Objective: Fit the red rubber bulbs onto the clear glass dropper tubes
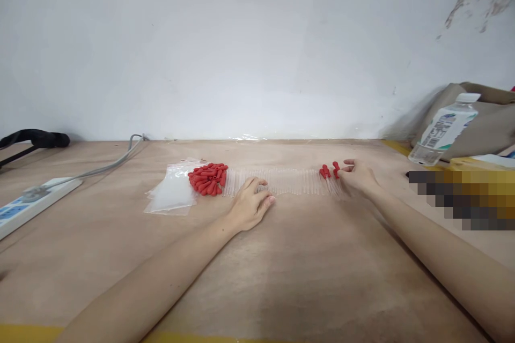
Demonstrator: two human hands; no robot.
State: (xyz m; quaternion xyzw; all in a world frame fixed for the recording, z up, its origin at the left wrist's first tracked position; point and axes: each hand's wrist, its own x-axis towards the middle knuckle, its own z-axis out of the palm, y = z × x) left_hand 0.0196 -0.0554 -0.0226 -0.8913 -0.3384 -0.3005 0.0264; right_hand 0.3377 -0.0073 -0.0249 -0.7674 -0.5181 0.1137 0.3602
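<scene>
A row of clear glass dropper tubes (284, 181) lies side by side across the table. At its left end is a heap of red rubber bulbs (208, 178). My left hand (250, 204) rests over the tubes, palm down, its fingers loosely bent and apart, holding nothing. At the row's right end, a few tubes carry red bulbs (324, 171). There my right hand (359, 176) has its fingertips closed at the red bulb of a dropper (336, 170); the far side of this grip is hidden.
Clear plastic bags (173, 190) lie left of the bulbs. A power strip (40, 201) with a grey cable sits at the left, near a black object (38, 139). At the right, a water bottle (446, 128) leans against a grey-beige bag (491, 118). A white wall (241, 53) stands behind.
</scene>
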